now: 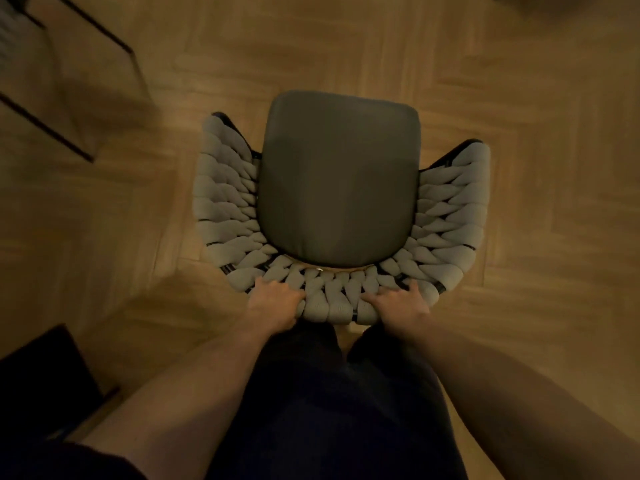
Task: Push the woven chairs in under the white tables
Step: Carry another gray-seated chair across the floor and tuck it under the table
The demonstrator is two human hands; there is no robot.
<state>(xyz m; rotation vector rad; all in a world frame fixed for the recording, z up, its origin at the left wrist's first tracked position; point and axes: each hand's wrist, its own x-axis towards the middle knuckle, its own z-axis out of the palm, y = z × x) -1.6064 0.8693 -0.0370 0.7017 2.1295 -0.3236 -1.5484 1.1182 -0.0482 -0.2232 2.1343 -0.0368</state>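
A woven chair with thick grey braided cord around a dark grey seat cushion stands on the wooden floor right in front of me, seen from above. My left hand grips the top of the backrest on the left side. On the right side of the same backrest rim, my right hand grips the cord, fingers curled over it. No white table top shows in this view.
Thin black metal legs of other furniture cross the upper left corner. A dark object sits on the floor at the lower left. Herringbone wood floor spreads around the chair.
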